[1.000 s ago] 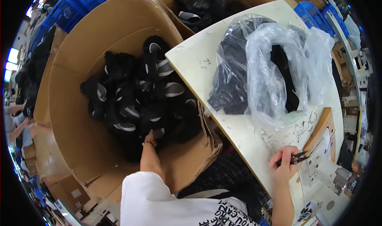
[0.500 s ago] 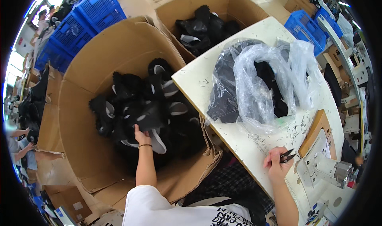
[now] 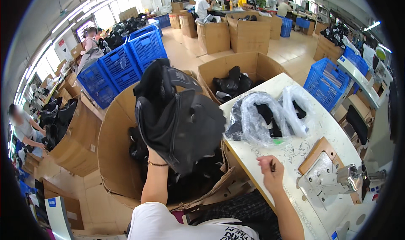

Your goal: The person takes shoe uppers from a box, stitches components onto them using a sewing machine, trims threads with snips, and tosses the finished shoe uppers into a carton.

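Observation:
My left hand [image 3: 157, 156] is closed on a bundle of black shoe uppers [image 3: 181, 117], raised above the big cardboard box [image 3: 116, 172]. The bundle hides most of the fingers. More black uppers [image 3: 198, 181] lie in the box beneath it. My right hand [image 3: 272, 174] is closed around small dark thread snips [image 3: 273, 167], over the white table [image 3: 253, 160]. Clear plastic bags [image 3: 263, 113] with black pieces inside lie on the table's far part, beyond that hand.
A sewing machine [image 3: 329, 176] stands at the table's right. Behind the near box is a second cardboard box [image 3: 263, 67] with black pieces. Blue crates stand at left [image 3: 120, 67] and right [image 3: 327, 81]. A person [image 3: 25, 128] works at far left, others further back.
My left hand has lifted the bundle of shoe uppers up out of the box. My right hand has moved slightly left with the snips. The view has tilted up.

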`<action>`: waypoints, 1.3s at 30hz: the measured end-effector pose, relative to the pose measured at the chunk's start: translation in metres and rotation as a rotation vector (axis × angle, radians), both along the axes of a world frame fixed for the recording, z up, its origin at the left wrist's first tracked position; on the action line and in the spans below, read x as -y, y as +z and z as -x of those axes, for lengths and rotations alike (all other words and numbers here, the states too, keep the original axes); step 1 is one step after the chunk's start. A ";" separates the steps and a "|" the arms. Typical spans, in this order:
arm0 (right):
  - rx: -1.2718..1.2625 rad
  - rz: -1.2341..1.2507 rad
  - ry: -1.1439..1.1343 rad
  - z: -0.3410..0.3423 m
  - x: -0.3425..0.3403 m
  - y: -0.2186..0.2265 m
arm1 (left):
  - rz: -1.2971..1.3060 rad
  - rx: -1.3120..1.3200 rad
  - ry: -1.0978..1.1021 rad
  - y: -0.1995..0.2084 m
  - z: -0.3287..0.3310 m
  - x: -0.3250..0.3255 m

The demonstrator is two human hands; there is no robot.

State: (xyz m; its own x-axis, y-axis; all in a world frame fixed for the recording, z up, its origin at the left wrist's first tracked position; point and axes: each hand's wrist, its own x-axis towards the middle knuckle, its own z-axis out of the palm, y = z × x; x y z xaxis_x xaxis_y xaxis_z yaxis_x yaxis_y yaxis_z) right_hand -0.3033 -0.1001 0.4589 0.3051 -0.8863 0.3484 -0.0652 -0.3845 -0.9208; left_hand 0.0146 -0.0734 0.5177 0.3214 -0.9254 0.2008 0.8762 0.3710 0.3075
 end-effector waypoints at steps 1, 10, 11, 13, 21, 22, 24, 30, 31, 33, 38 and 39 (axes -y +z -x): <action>-0.026 0.185 0.016 -0.006 -0.006 0.021 | 0.039 -0.024 -0.115 0.001 0.017 -0.003; 0.376 0.063 -0.038 0.016 -0.074 0.079 | -0.583 0.405 -0.613 -0.032 0.149 -0.044; 0.335 0.013 -0.102 0.025 -0.078 0.074 | -0.588 0.382 -0.592 -0.025 0.149 -0.045; 0.214 -0.115 -0.319 0.038 -0.083 0.066 | -0.078 2.006 -0.663 -0.002 0.138 -0.039; 0.234 -0.152 -0.307 0.067 -0.084 0.044 | 0.695 1.722 0.426 0.063 0.227 -0.038; 0.259 -0.156 -0.319 0.063 -0.085 0.042 | 0.664 1.741 0.452 0.060 0.231 -0.039; -0.055 -0.260 -0.236 0.074 -0.080 0.059 | 0.580 1.829 0.557 0.054 0.237 -0.039; -0.039 -0.329 -0.332 0.062 -0.077 0.072 | 0.373 2.062 0.720 0.035 0.242 -0.035; -0.070 -0.305 -0.322 0.061 -0.075 0.072 | 0.356 2.106 0.760 0.031 0.244 -0.033; -0.105 -0.326 -0.301 0.056 -0.077 0.080 | 0.333 2.124 0.869 0.018 0.247 -0.025; -0.114 -0.327 -0.286 0.046 -0.083 0.093 | 0.296 2.332 0.395 0.040 0.216 -0.038; -0.130 -0.448 -0.201 0.053 -0.078 0.085 | 0.292 2.056 0.367 0.040 0.207 -0.041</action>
State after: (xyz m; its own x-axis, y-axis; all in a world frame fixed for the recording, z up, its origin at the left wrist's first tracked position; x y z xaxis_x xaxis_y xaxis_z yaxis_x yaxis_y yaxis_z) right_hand -0.3565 -0.0219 0.5436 0.1287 -0.9857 -0.1091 -0.2223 0.0786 -0.9718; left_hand -0.1921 -0.0321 0.5573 -0.3815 -0.7703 0.5110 -0.6721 0.6107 0.4188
